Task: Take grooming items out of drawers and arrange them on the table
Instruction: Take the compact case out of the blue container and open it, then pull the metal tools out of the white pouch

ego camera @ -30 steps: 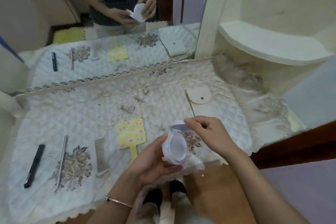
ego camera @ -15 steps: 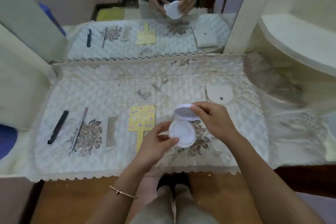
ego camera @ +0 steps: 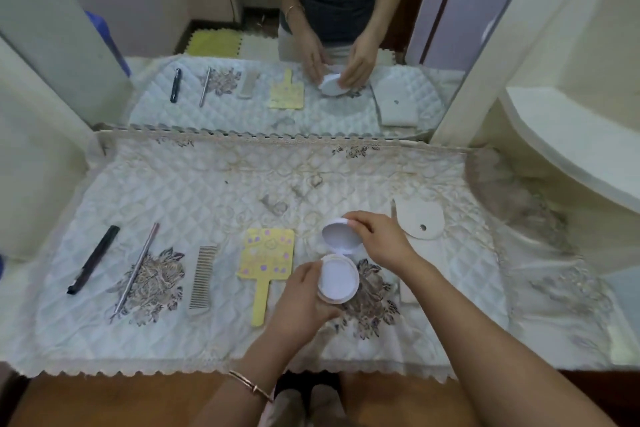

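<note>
Left hand (ego camera: 304, 295) cups the base of a round white compact (ego camera: 338, 277) from its left side, fingers wrapped around the rim. Right hand (ego camera: 377, 239) pinches the far edge of the compact's hinged lid (ego camera: 341, 238), which stands raised and tilted back, pale inner face showing. Compact sits open between both hands, low over the near middle of the table (ego camera: 207, 184), above a floral patch on the quilted white cloth (ego camera: 450, 288); contact with the cloth cannot be told. A thin bracelet (ego camera: 251, 385) circles the left wrist. Just left of the compact lies a yellow hand mirror (ego camera: 268, 253), handle pointing near, flat on the cloth. Further left, in a row and apart from one another: a metal comb (ego camera: 202, 276), a slim silver rod-like tool (ego camera: 136, 267), and a black pen-shaped item (ego camera: 93, 258) at the far left. To the right of the right hand, a white pouch (ego camera: 420, 220) with a rounded flap lies flat. Along the far edge of the table stands a wall mirror (ego camera: 259, 45), reflecting the same row of items and both hands. A curved cream shelf (ego camera: 571, 149) projects at the right.
</note>
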`<state>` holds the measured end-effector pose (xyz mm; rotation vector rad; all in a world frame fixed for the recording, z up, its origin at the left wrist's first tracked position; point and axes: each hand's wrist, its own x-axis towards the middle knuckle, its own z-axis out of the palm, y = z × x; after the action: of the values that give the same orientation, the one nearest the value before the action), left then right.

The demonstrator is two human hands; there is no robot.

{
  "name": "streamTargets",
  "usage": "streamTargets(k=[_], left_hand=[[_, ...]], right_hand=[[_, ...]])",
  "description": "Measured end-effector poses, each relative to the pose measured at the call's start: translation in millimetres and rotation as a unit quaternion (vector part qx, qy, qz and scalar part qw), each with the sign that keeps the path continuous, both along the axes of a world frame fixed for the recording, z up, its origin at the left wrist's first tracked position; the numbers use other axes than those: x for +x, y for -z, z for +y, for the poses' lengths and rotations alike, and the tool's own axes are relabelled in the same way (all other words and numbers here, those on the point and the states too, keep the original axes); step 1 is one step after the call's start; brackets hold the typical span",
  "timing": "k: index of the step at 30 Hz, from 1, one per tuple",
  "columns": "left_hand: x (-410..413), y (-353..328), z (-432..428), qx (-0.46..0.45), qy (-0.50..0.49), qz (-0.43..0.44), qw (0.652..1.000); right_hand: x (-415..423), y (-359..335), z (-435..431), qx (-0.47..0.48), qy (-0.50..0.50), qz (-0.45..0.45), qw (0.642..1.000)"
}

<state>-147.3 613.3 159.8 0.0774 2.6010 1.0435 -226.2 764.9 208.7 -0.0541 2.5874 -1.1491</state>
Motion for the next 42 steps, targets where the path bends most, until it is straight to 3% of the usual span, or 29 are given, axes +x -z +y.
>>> streamTargets(k=[5, 12, 16, 22, 25, 29, 32, 35, 38, 42], left_hand=[[-4.3, 15.6, 8.8, -0.058, 0.006, 0.011, 0.998], [-13.4, 20.1, 7.6, -0.055, 0.002, 0.055, 0.997], [-16.6, 22.2, 6.1, -0.073, 0.022, 0.062, 0.995], [-14.4, 22.4, 4.2, -0.097, 0.037, 0.094, 0.99], [-10.8, 28.6, -1.1, -0.103, 0.069, 0.152, 0.981], [-3.3, 24.2, 0.8, -0.022, 0.072, 0.245, 0.967], [-1.9, 10.6, 25.2, 0.027, 0.094, 0.21, 0.973], [-8.5, -3.1, 59.2, 0.065, 0.087, 0.097, 0.989], [-23.9, -4.2, 92.2, 0.091, 0.027, 0.031, 0.995], [-48.1, 0.3, 132.5, 0.122, -0.068, -0.048, 0.989]], right_hand=[[-9.4, 12.8, 0.1, 0.005, 0.064, -0.017, 0.998], [-15.1, 23.1, 1.5, -0.021, 0.147, -0.008, 0.989], [-22.4, 32.5, 0.2, -0.058, 0.216, -0.048, 0.974], [-7.7, 30.7, 2.2, -0.092, 0.245, -0.052, 0.964], [23.0, 26.0, 13.3, -0.085, 0.27, -0.032, 0.959], [76.4, 25.8, 40.5, -0.082, 0.324, -0.02, 0.942], [108.6, 30.6, 62.2, -0.08, 0.355, -0.01, 0.931], [118.1, 37.9, 81.1, -0.061, 0.353, -0.007, 0.934], [105.4, 43.5, 102.6, -0.03, 0.334, 0.0, 0.942], [73.4, 41.4, 136.6, 0.028, 0.227, 0.017, 0.973]])
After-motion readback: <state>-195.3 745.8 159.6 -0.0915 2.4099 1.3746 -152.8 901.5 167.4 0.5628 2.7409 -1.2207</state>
